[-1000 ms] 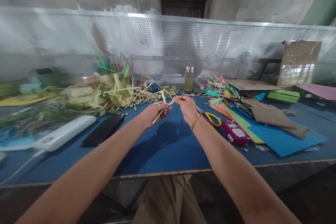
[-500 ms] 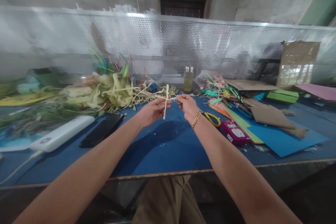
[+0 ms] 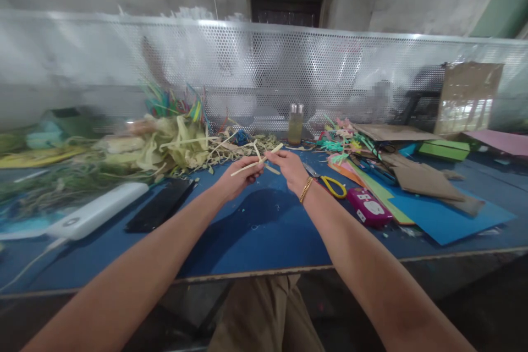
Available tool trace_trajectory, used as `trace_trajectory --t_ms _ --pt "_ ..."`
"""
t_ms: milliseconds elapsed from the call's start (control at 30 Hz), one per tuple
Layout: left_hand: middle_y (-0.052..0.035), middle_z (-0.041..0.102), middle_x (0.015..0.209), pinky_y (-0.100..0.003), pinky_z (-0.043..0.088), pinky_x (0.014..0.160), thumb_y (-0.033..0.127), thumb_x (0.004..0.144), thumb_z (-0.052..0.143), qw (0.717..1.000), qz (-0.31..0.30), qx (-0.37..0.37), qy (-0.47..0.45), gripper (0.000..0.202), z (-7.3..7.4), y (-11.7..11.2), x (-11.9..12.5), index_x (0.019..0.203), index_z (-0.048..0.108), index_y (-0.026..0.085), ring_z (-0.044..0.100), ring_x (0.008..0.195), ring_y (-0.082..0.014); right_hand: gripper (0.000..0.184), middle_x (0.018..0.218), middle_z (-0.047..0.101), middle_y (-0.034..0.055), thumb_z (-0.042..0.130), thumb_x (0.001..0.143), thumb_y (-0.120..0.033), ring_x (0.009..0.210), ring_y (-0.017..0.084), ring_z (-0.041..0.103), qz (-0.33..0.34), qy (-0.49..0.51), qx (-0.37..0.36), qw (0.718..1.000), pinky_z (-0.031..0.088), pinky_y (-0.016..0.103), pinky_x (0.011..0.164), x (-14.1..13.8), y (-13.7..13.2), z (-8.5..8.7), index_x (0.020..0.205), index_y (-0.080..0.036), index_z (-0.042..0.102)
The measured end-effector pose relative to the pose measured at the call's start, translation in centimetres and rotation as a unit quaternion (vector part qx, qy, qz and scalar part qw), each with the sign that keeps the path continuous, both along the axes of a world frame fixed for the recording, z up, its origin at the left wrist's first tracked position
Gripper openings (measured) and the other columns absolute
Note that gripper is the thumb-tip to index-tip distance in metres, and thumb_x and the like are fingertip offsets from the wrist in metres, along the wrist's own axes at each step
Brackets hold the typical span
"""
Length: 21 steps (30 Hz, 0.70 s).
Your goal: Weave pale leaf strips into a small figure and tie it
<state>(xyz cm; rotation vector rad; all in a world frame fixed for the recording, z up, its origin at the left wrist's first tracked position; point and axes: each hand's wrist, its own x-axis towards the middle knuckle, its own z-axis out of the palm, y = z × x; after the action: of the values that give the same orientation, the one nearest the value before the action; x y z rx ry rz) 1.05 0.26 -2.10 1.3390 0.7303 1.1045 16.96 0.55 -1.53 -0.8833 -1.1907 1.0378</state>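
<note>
In the middle of the head view, several pale yellow plant-like strips (image 3: 246, 168) cross each other above the blue table (image 3: 264, 247). My left hand (image 3: 240, 179) is closed, its fingers pinching them near the crossing. My right hand (image 3: 290, 167) is closed too, its thumb and fingers pinching the upper right part of a strip close to the crossing. One strip sticks up beyond my fingers and another slants down to the right. My fingers hide part of the crossing. Scissors with yellow handles (image 3: 335, 187) lie just right of my right hand.
Pale dried husks (image 3: 177, 146) pile up behind on the left. A black phone (image 3: 160, 206) and a white power bank (image 3: 99, 210) lie left of my arms. Rightward are a purple box (image 3: 369, 208), coloured paper (image 3: 449, 223) and cardboard (image 3: 429, 179). A bottle (image 3: 295, 125) stands behind, before a perforated metal panel (image 3: 280, 66).
The crossed strips have turned: the long strip that stood upright now slants from lower left to upper right. My right hand has moved slightly left, closer to my left hand.
</note>
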Motion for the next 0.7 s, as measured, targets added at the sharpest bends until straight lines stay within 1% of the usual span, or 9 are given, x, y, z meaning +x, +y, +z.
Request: trace_trajectory --t_ms 100,200,267,333,500,633,700 --pt "0.0002 0.061 0.069 -0.019 0.033 0.051 0.036 0.067 0.079 1.000 0.010 -0.002 0.004 0.027 0.03 -0.27 0.35 0.084 0.068 0.018 0.052 0.058 -0.0075 0.023 0.069 0.065 0.0004 0.077 0.060 -0.037 0.070 0.012 0.055 -0.015 0.000 0.017 1.000 0.044 0.029 0.071 -0.16 0.13 -0.21 0.067 -0.017 0.069" --pt "-0.0012 0.063 0.070 -0.021 0.033 0.051 0.040 0.069 0.077 0.998 0.058 0.011 0.018 0.027 -0.01 -0.24 0.57 0.077 0.065 0.018 0.054 0.060 -0.0087 0.024 0.067 0.064 0.0004 0.077 0.060 -0.038 0.068 0.013 0.054 -0.026 -0.010 0.018 0.999 0.044 0.029 0.069 -0.51 0.05 -0.40 0.065 -0.017 0.068" --pt "-0.0018 0.065 0.070 -0.021 0.033 0.050 0.041 0.068 0.077 0.995 0.088 0.023 0.029 0.027 -0.08 -0.11 0.60 0.074 0.063 0.018 0.054 0.060 -0.0094 0.026 0.065 0.063 0.0003 0.077 0.060 -0.041 0.068 0.013 0.054 -0.036 -0.019 0.016 0.999 0.043 0.029 0.067 -0.75 -0.05 -0.50 0.065 -0.017 0.067" --pt "-0.0028 0.066 0.072 -0.021 0.032 0.051 0.040 0.069 0.076 0.993 0.101 0.036 0.041 0.025 -0.15 0.04 0.56 0.074 0.064 0.018 0.056 0.063 -0.0105 0.028 0.065 0.063 0.0000 0.077 0.058 -0.043 0.067 0.014 0.054 -0.050 -0.025 0.012 0.998 0.043 0.028 0.067 -0.91 -0.13 -0.58 0.065 -0.017 0.066" --pt "-0.0022 0.065 0.069 -0.022 0.033 0.052 0.032 0.069 0.074 0.993 0.094 0.059 0.048 0.017 -0.17 0.17 0.54 0.071 0.065 0.018 0.053 0.060 -0.0098 0.029 0.062 0.060 -0.0015 0.076 0.057 -0.043 0.066 0.013 0.052 -0.078 -0.009 0.000 0.997 0.040 0.027 0.066 -0.90 0.09 -0.71 0.061 -0.018 0.062" --pt "-0.0012 0.062 0.065 -0.024 0.036 0.055 0.025 0.066 0.073 0.994 0.084 0.058 0.031 0.012 -0.11 0.08 0.68 0.068 0.064 0.017 0.051 0.058 -0.0096 0.029 0.060 0.058 -0.0019 0.076 0.056 -0.043 0.066 0.013 0.050 -0.092 0.000 -0.013 0.996 0.039 0.027 0.066 -0.75 0.26 -0.68 0.058 -0.019 0.060" --pt "-0.0015 0.061 0.066 -0.024 0.037 0.055 0.024 0.065 0.073 0.995 0.076 0.053 0.027 0.012 -0.05 0.05 0.72 0.067 0.064 0.017 0.051 0.057 -0.0096 0.029 0.060 0.057 -0.0020 0.076 0.055 -0.042 0.066 0.013 0.050 -0.095 0.008 -0.012 0.995 0.038 0.027 0.066 -0.74 0.19 -0.63 0.058 -0.019 0.060"
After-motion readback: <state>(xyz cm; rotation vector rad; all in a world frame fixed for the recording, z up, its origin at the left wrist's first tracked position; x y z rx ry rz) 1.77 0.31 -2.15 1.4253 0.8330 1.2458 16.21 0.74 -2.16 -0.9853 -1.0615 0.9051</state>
